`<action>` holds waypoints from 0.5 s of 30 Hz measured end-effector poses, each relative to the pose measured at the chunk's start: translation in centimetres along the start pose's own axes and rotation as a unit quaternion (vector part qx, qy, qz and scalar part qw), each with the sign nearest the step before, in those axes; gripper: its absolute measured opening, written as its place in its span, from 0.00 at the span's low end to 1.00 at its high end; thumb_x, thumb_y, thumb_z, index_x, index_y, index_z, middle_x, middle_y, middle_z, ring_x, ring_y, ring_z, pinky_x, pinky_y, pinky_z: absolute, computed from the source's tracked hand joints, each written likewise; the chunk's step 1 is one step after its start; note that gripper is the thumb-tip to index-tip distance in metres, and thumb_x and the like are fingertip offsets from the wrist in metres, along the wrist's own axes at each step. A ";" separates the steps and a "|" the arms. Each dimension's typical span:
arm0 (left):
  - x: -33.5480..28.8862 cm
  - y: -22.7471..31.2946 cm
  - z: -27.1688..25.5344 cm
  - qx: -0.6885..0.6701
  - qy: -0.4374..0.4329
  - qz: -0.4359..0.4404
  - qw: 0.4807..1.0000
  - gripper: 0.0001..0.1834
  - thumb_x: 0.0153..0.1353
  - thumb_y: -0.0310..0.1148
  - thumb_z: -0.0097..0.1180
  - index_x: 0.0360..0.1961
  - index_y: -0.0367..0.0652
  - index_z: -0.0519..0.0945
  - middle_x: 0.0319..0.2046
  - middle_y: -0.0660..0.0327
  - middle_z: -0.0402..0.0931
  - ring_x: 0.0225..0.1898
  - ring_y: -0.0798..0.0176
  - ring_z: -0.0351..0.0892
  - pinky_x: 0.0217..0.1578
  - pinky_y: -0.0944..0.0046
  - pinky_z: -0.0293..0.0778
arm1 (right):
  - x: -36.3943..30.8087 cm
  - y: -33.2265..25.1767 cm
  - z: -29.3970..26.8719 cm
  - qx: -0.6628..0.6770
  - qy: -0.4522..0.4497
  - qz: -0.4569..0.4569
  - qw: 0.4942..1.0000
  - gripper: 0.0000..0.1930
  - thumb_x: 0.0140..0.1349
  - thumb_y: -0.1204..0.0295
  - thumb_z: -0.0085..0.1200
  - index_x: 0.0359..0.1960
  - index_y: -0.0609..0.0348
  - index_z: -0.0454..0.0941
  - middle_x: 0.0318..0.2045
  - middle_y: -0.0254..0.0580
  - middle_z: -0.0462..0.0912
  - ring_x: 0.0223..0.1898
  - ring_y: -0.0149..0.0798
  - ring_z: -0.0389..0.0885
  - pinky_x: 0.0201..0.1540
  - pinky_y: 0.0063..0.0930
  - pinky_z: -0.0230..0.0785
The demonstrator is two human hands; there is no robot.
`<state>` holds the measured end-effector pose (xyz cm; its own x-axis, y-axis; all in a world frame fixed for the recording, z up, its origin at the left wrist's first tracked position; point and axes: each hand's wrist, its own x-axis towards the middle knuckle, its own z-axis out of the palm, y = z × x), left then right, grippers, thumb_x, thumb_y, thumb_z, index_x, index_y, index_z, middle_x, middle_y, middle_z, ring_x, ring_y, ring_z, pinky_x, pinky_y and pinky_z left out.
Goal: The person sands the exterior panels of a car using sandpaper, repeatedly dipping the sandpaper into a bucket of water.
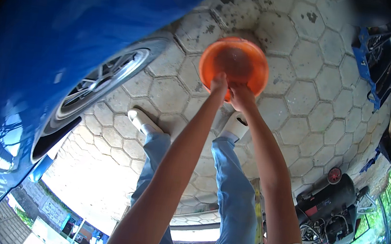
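An orange bucket (pixel 262 64) stands on the paving in front of me, with a dark patch in its bottom. My left hand (pixel 219 83) is over its near side, fingers curled and thumb on top. Close beside it, my right hand (pixel 242 96) is bent inward, its fingers closed and partly out of sight. Whatever the two hands grip between them is hidden or too small to name. I cannot tell whether they touch the rim.
A blue car (pixel 98 5) with a silver-spoked wheel (pixel 99 79) fills the left side. Hexagonal pavers (pixel 300 88) cover the ground. At the right lie a black air compressor (pixel 328 204) and blue-and-black parts (pixel 370 69). My shoes (pixel 142 118) are below the bucket.
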<state>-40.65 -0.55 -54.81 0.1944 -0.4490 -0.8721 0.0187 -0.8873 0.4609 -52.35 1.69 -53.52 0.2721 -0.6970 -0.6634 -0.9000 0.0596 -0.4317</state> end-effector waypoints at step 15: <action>-25.1 17.8 -20.0 -0.145 0.082 0.196 0.966 0.26 0.69 0.53 0.50 0.22 0.43 0.77 0.17 0.69 0.66 0.24 0.71 0.65 0.29 0.65 0.62 | -11.6 -14.7 -19.4 0.591 0.273 0.104 0.752 0.32 0.76 0.53 0.32 0.76 0.53 0.48 0.75 0.45 0.50 0.75 0.44 0.51 0.71 0.40 0.51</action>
<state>-25.56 -2.93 -21.45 0.3954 -0.6998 -0.5949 0.1823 -0.5749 0.7976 -48.92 -4.97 -27.58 -0.3023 -0.7555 -0.5813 0.1154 0.5763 -0.8090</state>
